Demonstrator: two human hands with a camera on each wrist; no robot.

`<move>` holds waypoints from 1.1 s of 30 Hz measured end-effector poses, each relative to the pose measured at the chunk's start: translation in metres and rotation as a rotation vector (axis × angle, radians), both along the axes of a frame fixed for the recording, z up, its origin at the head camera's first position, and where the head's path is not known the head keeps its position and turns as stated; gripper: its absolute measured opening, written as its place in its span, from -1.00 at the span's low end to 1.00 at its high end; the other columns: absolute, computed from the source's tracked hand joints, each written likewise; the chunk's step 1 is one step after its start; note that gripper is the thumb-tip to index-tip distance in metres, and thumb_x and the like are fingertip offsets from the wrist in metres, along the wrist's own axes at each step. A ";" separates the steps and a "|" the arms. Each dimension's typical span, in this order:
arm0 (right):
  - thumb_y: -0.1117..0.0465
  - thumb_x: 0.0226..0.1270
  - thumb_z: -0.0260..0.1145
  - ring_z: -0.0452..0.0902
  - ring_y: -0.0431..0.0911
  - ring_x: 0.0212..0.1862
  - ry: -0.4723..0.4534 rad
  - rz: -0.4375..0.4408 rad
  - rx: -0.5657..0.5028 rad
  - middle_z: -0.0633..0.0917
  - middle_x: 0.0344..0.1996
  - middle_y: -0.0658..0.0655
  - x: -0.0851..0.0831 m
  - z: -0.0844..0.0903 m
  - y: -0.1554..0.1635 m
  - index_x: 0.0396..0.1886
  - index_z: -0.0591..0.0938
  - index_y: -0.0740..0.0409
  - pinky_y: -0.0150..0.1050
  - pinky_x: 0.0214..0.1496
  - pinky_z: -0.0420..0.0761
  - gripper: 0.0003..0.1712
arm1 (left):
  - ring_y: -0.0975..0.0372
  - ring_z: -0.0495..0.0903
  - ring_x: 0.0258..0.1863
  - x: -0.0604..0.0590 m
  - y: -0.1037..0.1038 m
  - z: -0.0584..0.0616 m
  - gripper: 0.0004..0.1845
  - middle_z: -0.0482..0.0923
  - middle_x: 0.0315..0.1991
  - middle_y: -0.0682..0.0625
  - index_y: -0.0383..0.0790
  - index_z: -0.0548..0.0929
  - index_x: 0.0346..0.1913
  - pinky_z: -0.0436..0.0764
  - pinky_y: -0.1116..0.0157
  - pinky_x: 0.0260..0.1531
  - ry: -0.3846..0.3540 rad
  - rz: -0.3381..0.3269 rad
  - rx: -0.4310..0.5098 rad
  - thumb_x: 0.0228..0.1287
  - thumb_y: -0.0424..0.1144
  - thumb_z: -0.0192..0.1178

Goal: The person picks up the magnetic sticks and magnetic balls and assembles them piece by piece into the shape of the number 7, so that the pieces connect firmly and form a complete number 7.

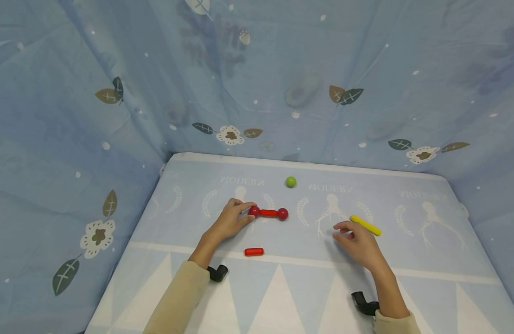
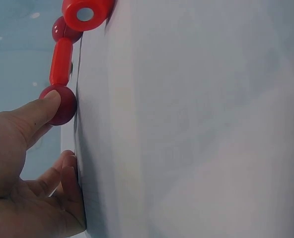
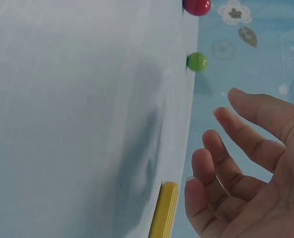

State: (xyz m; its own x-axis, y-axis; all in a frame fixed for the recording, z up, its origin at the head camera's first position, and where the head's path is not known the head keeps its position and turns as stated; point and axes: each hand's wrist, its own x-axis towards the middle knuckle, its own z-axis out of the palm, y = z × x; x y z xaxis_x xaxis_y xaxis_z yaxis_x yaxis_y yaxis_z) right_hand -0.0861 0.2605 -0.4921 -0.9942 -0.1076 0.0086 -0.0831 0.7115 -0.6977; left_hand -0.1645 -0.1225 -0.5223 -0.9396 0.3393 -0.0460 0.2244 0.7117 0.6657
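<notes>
Left hand (image 1: 231, 221): our fingers pinch the left ball (image 1: 254, 211) of the red dumbbell (image 1: 268, 213).
Red dumbbell: on the bench (image 1: 307, 243), nearer us than the green ball (image 1: 291, 182).
Right hand (image 1: 361, 243): fingers loosely bent, holding nothing, beside the yellow stick (image 1: 366, 225).
Joint risk: a crooked tug could, we judge, part it and send a ball rolling.

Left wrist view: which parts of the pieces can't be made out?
Left wrist: part of the pinched red ball, behind the thumb of the left hand.
Left wrist: part of the farther red ball, behind the loose red rod.
Left wrist: the upper part of the loose red rod, cut off by the top edge.
</notes>
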 end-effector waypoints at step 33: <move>0.27 0.36 0.34 0.47 0.37 -0.04 -0.103 -0.124 0.159 0.55 -0.05 0.53 -0.035 -0.008 0.063 0.08 0.60 0.42 0.22 -0.12 0.48 -0.62 | 0.03 0.39 0.09 0.000 0.000 -0.001 -0.51 0.38 0.13 -0.18 0.01 0.58 0.34 0.50 0.06 0.09 -0.031 0.008 0.001 0.37 -0.12 0.32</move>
State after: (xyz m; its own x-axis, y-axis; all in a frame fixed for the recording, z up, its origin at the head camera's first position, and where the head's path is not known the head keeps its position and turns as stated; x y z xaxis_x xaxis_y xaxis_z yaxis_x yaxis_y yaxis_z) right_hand -0.1209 0.3230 -0.5006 -0.9947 0.0237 -0.1005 0.0776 0.8138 -0.5760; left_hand -0.1646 -0.1230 -0.5233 -0.9404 0.3319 -0.0743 0.1983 0.7126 0.6730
